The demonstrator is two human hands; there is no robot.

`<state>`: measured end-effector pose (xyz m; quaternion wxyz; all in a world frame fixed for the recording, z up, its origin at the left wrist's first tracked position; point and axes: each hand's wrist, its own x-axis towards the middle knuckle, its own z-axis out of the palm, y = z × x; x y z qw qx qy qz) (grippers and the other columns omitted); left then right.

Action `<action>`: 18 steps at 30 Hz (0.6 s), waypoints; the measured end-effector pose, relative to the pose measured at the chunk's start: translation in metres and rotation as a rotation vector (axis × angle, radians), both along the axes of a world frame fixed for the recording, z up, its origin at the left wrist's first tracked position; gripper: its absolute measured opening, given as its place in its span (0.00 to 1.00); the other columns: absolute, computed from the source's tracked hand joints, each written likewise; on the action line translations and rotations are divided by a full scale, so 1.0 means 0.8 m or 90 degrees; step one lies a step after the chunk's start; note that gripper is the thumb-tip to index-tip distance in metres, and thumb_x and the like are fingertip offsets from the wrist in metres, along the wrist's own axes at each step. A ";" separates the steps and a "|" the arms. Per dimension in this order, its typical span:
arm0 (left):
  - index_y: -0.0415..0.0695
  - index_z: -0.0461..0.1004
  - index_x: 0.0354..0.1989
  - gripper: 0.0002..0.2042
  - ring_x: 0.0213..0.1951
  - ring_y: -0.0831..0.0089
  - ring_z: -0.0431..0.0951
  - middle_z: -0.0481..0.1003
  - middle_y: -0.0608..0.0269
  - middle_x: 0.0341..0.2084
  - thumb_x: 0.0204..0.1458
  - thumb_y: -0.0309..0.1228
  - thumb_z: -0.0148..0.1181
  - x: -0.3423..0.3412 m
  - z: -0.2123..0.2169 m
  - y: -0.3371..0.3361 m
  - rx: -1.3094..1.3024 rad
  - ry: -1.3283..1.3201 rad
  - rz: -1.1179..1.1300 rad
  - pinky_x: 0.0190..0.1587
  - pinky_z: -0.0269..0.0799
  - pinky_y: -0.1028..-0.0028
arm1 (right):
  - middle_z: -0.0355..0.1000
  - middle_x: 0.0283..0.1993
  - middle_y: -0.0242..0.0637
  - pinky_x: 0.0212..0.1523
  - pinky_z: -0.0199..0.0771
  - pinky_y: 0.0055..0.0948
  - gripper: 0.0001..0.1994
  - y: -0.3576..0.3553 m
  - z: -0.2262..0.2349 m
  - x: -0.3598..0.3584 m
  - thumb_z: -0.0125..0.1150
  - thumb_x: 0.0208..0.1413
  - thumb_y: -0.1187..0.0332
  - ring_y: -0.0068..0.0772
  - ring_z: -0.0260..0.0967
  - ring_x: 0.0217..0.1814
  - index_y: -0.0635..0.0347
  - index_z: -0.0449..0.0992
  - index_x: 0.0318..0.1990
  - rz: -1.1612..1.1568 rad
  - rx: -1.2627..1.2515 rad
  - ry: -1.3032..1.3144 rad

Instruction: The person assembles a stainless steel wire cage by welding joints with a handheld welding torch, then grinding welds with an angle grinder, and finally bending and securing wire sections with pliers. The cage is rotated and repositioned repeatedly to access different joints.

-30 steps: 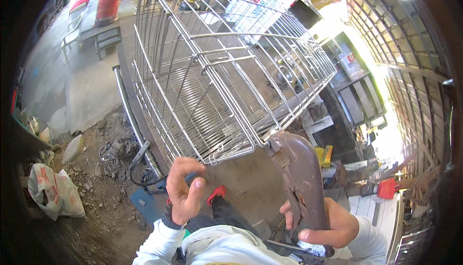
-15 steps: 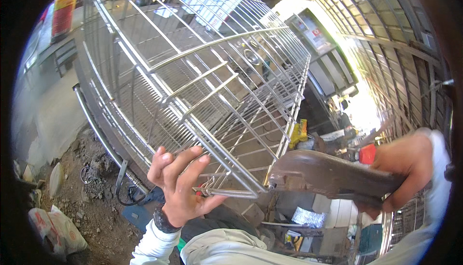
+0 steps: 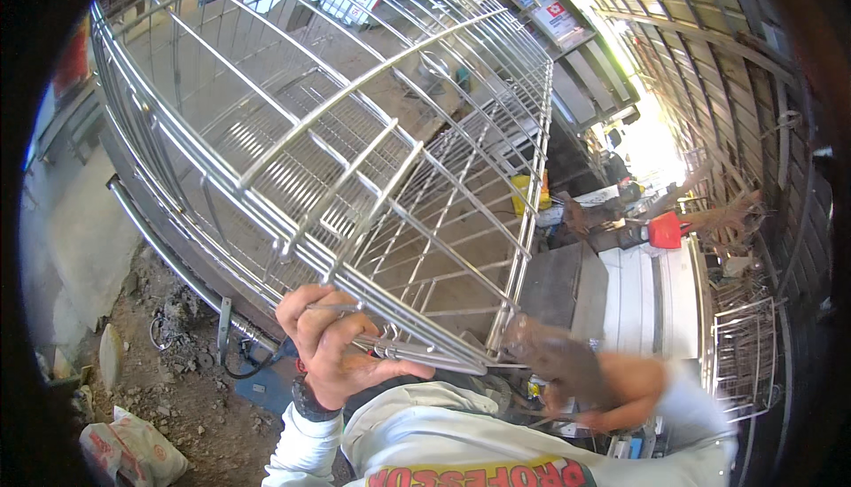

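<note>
A large silvery wire cage (image 3: 425, 343) fills the middle and upper left, tilted, with its near corner close to my body. The fingers of my left hand (image 3: 332, 350) curl round its lower front rods, thumb stretched along the bottom edge. Right of that corner, my right hand (image 3: 625, 389) grips a dark brown metal hand tool (image 3: 567, 363), blurred by motion. Its rounded head is at the cage's corner rods; whether it touches them I cannot tell. The tool's exact kind does not show.
A metal pipe (image 3: 168, 248) runs along the left, over rough earth with a white plastic bag (image 3: 137, 451). To the right are a red object (image 3: 665, 230), a yellow object (image 3: 530, 194), a dark box (image 3: 563, 288) and another wire frame (image 3: 745, 354).
My right hand and the tool have come left and down, nearer my body. My left fingers have closed further round the rods. The cage appears shifted left in view.
</note>
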<state>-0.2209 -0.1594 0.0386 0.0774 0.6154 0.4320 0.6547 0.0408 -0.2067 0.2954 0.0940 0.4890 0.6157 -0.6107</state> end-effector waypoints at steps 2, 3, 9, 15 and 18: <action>0.50 0.72 0.32 0.38 0.53 0.58 0.65 0.69 0.65 0.41 0.19 0.67 0.78 0.017 -0.011 -0.002 -0.023 -0.038 -0.041 0.53 0.63 0.57 | 0.72 0.49 0.44 0.54 0.71 0.40 0.23 -0.022 -0.089 -0.006 0.62 0.58 0.64 0.41 0.72 0.51 0.63 0.67 0.59 -0.048 0.178 0.085; 0.50 0.72 0.33 0.39 0.53 0.58 0.64 0.69 0.65 0.41 0.19 0.68 0.78 0.021 -0.017 -0.001 -0.029 -0.062 -0.050 0.53 0.63 0.57 | 0.72 0.49 0.44 0.54 0.71 0.40 0.23 -0.019 -0.107 -0.006 0.62 0.57 0.64 0.42 0.72 0.51 0.62 0.67 0.58 -0.047 0.184 0.105; 0.46 0.70 0.33 0.39 0.45 0.56 0.69 0.75 0.59 0.39 0.36 0.74 0.67 -0.008 -0.039 -0.011 -0.027 0.103 0.029 0.54 0.57 0.50 | 0.74 0.38 0.47 0.41 0.76 0.43 0.21 0.046 0.005 0.032 0.62 0.61 0.57 0.54 0.76 0.40 0.67 0.69 0.50 0.210 0.089 0.145; 0.45 0.72 0.45 0.27 0.55 0.59 0.68 0.68 0.58 0.49 0.46 0.53 0.66 -0.001 -0.031 -0.016 -0.089 -0.026 -0.039 0.61 0.63 0.54 | 0.75 0.44 0.58 0.48 0.74 0.47 0.27 0.090 0.025 0.049 0.60 0.60 0.62 0.60 0.74 0.48 0.72 0.64 0.60 0.330 0.138 0.146; 0.46 0.70 0.32 0.29 0.51 0.55 0.67 0.69 0.58 0.44 0.49 0.65 0.61 0.026 -0.015 -0.014 -0.075 -0.221 0.042 0.58 0.60 0.50 | 0.76 0.48 0.56 0.55 0.71 0.42 0.31 0.126 -0.060 0.098 0.62 0.58 0.61 0.51 0.74 0.53 0.71 0.63 0.64 0.315 0.008 0.296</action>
